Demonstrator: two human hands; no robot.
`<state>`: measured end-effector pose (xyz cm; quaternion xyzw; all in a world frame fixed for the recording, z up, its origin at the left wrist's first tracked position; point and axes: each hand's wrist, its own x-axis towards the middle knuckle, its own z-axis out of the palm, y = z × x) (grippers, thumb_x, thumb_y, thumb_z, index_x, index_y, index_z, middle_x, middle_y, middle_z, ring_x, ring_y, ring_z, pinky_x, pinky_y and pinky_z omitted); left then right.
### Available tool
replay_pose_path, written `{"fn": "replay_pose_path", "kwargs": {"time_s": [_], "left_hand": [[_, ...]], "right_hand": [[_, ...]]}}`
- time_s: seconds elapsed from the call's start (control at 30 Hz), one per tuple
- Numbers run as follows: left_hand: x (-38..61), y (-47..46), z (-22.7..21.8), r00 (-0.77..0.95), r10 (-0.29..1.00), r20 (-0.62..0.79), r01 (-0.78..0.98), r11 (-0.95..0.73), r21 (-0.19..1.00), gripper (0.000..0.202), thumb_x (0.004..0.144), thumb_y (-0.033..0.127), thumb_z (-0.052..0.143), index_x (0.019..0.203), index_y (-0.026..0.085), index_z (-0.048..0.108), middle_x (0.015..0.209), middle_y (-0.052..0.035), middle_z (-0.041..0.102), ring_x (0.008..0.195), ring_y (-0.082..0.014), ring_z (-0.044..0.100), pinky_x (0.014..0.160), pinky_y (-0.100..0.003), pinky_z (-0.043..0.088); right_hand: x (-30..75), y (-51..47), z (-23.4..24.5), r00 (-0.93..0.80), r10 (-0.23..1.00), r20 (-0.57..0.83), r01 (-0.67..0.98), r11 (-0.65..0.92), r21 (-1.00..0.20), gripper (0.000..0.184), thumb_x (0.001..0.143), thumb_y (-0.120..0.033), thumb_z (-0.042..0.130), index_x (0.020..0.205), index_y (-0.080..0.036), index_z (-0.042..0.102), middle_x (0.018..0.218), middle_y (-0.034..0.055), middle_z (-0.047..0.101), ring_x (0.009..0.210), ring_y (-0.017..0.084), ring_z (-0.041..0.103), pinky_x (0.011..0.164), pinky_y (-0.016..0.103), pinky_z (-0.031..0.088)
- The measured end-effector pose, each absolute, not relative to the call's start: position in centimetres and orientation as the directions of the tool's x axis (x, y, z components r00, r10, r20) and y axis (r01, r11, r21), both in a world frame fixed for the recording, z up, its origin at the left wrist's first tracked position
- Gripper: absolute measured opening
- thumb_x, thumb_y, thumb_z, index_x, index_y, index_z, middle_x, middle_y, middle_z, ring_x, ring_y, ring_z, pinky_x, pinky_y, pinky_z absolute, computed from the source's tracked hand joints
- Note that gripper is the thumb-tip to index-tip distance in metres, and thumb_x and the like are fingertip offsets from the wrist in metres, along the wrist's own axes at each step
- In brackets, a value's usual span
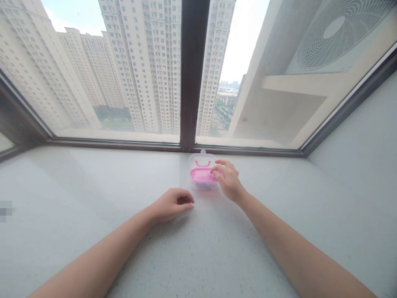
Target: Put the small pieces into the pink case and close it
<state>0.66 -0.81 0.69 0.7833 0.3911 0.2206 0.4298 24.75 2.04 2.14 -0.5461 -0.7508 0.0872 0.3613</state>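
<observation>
A small plastic box [202, 186] stands on the white sill below the window post. Its clear lid [198, 159] is tipped back toward the window frame, with a pink curved handle on it. A pink oval tray [200, 175] sits in the top of the box. My right hand [228, 179] reaches over the tray's right end, thumb and index finger brought together on something small that I cannot make out. Nearer to me, my left hand [175, 203] rests on the sill, loosely curled and holding nothing, thumb apart from the fingers.
Behind the box runs a dark window frame [139, 145] with a thick upright post [192, 74]. Tall buildings and an outdoor fan unit show through the glass. A white wall [359, 136] closes the right side. The speckled sill [198, 256] spreads under both arms.
</observation>
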Motion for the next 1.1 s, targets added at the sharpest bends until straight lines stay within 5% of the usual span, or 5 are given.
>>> {"fn": "replay_pose_path", "kwargs": {"time_s": [0.6,0.83,0.97,1.1], "left_hand": [[0.6,-0.8,0.6,0.594,0.804,0.025,0.424,-0.339,0.84,0.018,0.078,0.03,0.059,0.084,0.015,0.068,0.072,-0.0015,0.063,0.067,-0.0133,0.053,0.062,-0.024,0.041],[0.6,-0.9,0.6,0.56,0.828,0.01,0.416,-0.291,0.861,0.016,0.08,0.028,0.057,0.079,0.015,0.066,0.069,-0.0008,0.062,0.064,-0.0125,0.053,0.06,-0.023,0.04],[0.5,-0.6,0.5,0.408,0.909,0.082,0.4,-0.259,0.879,0.02,0.083,0.031,0.054,0.076,0.014,0.062,0.065,-0.0003,0.059,0.061,-0.0123,0.052,0.059,-0.024,0.039],[0.1,0.1,0.5,0.199,0.958,0.208,0.419,-0.275,0.865,0.018,0.081,0.033,0.057,0.079,0.015,0.06,0.069,-0.0004,0.058,0.065,-0.0136,0.054,0.062,-0.026,0.042]], "right_hand": [[24.4,1.5,2.4,-0.203,0.846,0.494,0.745,0.461,-0.482,0.028,0.09,-0.033,0.043,0.091,-0.025,0.069,0.126,0.006,0.053,0.118,0.028,0.044,0.102,0.049,0.023],[25.5,2.7,1.5,0.014,0.804,0.595,0.639,0.45,-0.623,0.025,0.088,-0.035,0.044,0.097,-0.02,0.062,0.112,0.0094,0.06,0.11,0.026,0.051,0.1,0.045,0.032],[26.2,4.3,-0.5,0.226,0.894,0.387,0.378,0.286,-0.881,0.037,0.089,-0.043,0.042,0.111,-0.016,0.053,0.115,0.0139,0.058,0.108,0.026,0.055,0.093,0.041,0.042],[25.8,4.6,-1.6,0.07,0.988,0.135,0.109,0.127,-0.986,0.05,0.09,-0.047,0.038,0.13,-0.017,0.038,0.12,0.0142,0.057,0.104,0.023,0.06,0.083,0.034,0.05]]}}
